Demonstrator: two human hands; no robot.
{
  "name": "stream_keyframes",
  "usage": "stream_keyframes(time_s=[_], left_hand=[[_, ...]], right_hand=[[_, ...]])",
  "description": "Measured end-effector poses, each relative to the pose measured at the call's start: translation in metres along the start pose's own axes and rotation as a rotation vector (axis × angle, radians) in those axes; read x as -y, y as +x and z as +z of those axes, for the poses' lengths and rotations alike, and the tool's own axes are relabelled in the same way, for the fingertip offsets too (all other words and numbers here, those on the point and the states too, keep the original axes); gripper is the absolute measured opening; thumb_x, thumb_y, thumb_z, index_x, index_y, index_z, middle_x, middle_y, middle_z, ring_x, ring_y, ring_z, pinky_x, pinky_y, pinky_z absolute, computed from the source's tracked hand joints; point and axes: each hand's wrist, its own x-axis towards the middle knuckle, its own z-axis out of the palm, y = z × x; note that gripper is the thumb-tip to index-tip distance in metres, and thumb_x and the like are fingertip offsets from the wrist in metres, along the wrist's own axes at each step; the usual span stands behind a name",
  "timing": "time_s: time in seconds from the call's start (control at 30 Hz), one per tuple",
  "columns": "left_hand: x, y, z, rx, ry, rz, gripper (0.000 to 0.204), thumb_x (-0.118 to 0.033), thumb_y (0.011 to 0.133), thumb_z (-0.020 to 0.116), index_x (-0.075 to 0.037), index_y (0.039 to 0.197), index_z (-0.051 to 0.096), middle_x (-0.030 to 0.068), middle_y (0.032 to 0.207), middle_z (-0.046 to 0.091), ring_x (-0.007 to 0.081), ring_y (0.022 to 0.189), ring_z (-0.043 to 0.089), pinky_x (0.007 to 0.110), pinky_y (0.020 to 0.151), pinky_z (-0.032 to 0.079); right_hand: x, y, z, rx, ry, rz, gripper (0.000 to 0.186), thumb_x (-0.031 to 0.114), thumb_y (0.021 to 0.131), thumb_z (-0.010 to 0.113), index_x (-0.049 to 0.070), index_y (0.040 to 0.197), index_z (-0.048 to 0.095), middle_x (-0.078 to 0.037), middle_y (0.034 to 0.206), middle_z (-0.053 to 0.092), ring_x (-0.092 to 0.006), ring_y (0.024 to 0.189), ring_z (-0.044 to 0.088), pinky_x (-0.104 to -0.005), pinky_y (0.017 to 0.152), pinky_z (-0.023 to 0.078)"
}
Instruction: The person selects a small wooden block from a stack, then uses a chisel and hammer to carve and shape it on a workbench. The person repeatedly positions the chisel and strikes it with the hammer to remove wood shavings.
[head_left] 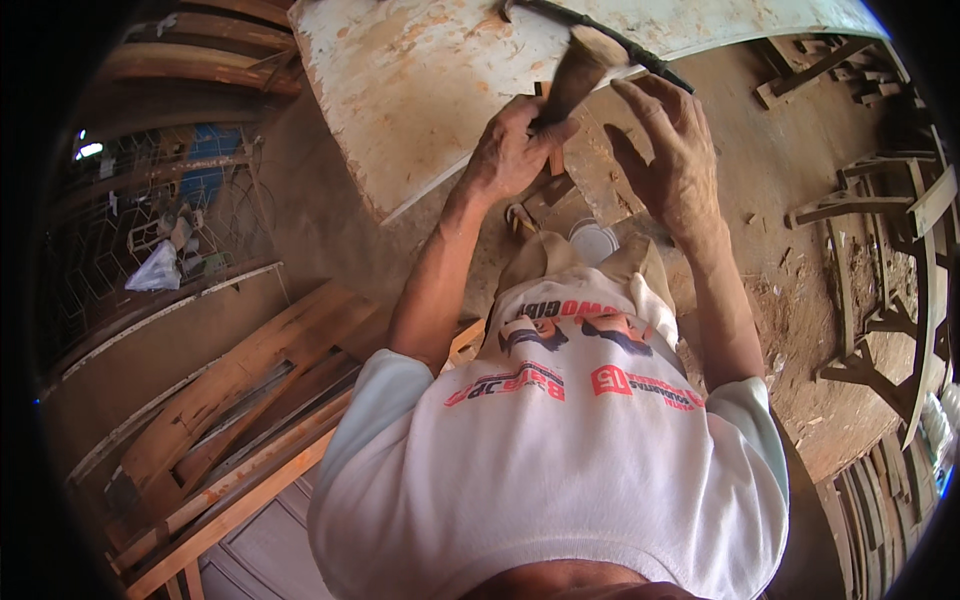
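Near the top centre, my left hand [507,150] is closed on a dark, flared tool [578,78] with a pale tan wide end, possibly a brush. My right hand [672,160] is open beside it, fingers bent loosely and apart, their tips close to the board's edge below a black bar. That long black bar [645,58], hooked at one end, lies along a white, stained board [390,90] in front of me.
Wooden planks [230,430] are stacked at lower left, below a metal mesh [150,200] with a plastic bag [155,268]. Wooden frames [865,205] line the right side, above loose boards [870,500]. A white round container [592,240] sits on the dirty floor by my legs.
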Motion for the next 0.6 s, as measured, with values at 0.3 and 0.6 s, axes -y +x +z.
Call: stream_keyframes(time_s=[0.3, 0.6], left_hand=[[-0.002, -0.06, 0.034, 0.085, 0.23, 0.109, 0.03, -0.026, 0.095, 0.076, -0.001, 0.111, 0.071, 0.0236, 0.112, 0.06, 0.0428, 0.105, 0.062, 0.048, 0.091, 0.054], [0.041, -0.074, 0.02, 0.193, -0.048, 0.161, 0.035, -0.038, 0.098, 0.073, -0.009, 0.117, 0.076, 0.0159, 0.11, 0.064, 0.032, 0.108, 0.065, 0.044, 0.095, 0.054]], right_hand=[[0.032, -0.036, -0.001, 0.218, -0.508, -0.307, 0.064, 0.017, 0.084, 0.072, 0.013, 0.146, 0.056, -0.012, 0.151, 0.05, -0.0291, 0.144, 0.044, -0.0529, 0.121, 0.031], [0.088, -0.103, -0.024, 0.678, -0.356, 0.162, 0.025, 0.019, 0.085, 0.076, 0.008, 0.106, 0.067, -0.01, 0.096, 0.07, -0.0291, 0.099, 0.069, -0.0445, 0.093, 0.052]])
